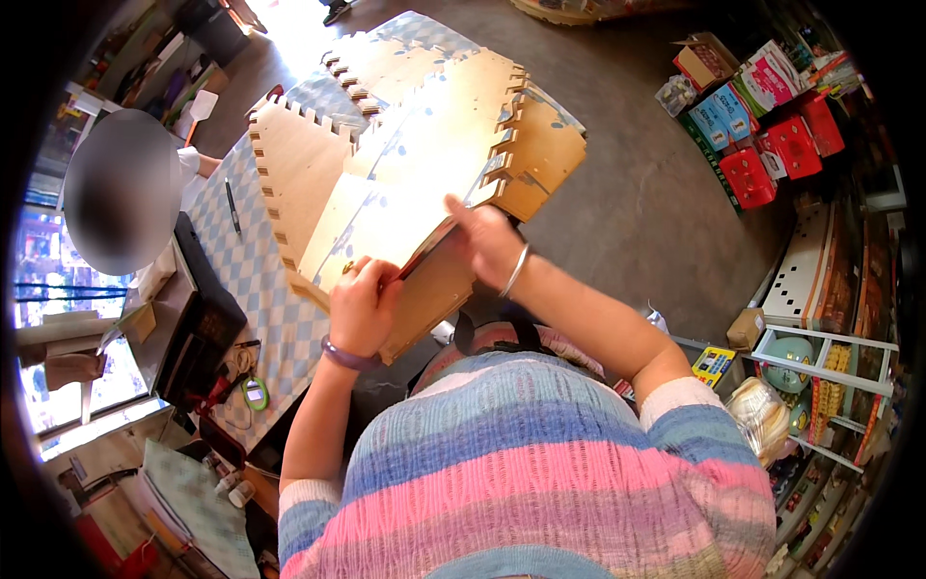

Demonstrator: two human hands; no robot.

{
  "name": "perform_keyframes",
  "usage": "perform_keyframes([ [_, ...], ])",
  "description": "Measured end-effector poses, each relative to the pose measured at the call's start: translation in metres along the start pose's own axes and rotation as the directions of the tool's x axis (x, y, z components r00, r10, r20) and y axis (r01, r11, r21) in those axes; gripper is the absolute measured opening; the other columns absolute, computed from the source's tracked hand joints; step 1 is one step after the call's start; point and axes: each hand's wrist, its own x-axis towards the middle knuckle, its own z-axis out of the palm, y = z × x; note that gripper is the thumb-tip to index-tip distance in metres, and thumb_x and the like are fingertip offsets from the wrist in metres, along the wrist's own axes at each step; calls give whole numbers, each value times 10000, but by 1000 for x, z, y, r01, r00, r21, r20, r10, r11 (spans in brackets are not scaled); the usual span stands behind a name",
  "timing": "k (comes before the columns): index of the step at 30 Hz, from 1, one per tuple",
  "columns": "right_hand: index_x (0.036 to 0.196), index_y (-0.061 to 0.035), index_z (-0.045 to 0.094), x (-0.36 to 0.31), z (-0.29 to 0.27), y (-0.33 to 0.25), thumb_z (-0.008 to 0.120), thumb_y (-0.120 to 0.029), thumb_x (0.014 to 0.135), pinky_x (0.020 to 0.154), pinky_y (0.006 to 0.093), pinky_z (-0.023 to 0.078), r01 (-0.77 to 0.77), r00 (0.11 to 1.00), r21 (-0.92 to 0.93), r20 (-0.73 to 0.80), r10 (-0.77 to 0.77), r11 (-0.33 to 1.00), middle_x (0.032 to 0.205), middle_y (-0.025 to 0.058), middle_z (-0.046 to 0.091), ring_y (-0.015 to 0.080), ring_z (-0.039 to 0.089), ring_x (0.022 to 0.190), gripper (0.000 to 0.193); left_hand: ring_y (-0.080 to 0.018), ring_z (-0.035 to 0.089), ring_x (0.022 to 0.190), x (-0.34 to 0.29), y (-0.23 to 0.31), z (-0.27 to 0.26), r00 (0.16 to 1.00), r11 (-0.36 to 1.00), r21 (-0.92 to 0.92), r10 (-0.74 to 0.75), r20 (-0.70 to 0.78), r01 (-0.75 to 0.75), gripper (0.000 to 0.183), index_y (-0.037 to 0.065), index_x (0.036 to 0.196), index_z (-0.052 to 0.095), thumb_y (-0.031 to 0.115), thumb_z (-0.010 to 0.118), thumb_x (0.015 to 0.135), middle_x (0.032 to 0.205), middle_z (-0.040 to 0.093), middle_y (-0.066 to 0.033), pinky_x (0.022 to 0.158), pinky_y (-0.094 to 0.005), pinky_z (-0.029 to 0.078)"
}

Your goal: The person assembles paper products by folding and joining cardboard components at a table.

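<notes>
Pale wooden panels (386, 217) with notched, finger-jointed edges lie stacked and overlapping over the checked table. Bright glare washes out much of the top one, which has scattered grey-blue patches. My left hand (363, 304), with a ring and a purple bangle, is closed on the near edge of a panel, its fingers curled. Along that same edge, farther right, my right hand (490, 246) grips with the thumb up; a silver bangle is on its wrist. Its lower fingers are partly hidden and slightly blurred. A dark reddish strip shows along the edge between both hands.
The checked tablecloth (227, 280) carries a pen (232, 206), a black device (201, 299) and a small green-rimmed gadget (255, 393). Another person's hand (206, 164) shows across the table. Colourful boxes (748, 179) stand right on the grey floor (627, 183), near a white rack (830, 359).
</notes>
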Motion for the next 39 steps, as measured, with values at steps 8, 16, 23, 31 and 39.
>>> perform_keyframes([
  [8,1003,8,604,73,-63,-72,632,-210,919,637,315,563,223,922,-222,-269,-279,949,900,83,661,181,653,739,236,-219,612,650,-19,-2,-28,990,976,-163,-137,43,142,91,14,842,634,-16,650,758,752,597,-93,600,-319,474],
  [16,974,-36,625,115,-106,-67,608,-185,925,625,295,562,117,917,-379,-313,-246,918,864,62,672,158,655,712,158,-312,616,723,-41,-23,-5,998,981,192,-17,68,3,76,74,855,599,58,640,793,809,608,-86,639,-397,490],
  [23,979,-65,642,104,-87,-73,586,-145,915,542,224,488,3,901,-334,-408,-148,943,834,30,663,118,635,705,117,-318,618,786,-45,-52,18,970,976,200,-130,208,88,95,62,853,590,53,637,771,813,606,-106,674,-413,490],
  [31,1043,-1,635,112,-98,-74,569,-136,893,562,257,492,-86,896,-505,-417,-155,859,878,66,659,142,624,658,213,-308,538,1052,-26,-53,50,986,839,541,-132,106,54,300,110,1075,578,239,646,813,1066,577,-113,927,-430,391],
  [39,1075,-27,609,105,-92,-81,572,-90,901,562,216,525,-65,901,-486,-404,-158,871,848,54,664,126,653,685,188,-271,274,1375,13,-71,80,999,803,595,-14,-36,33,526,194,1368,466,411,555,897,1428,357,-84,1126,-498,148],
])
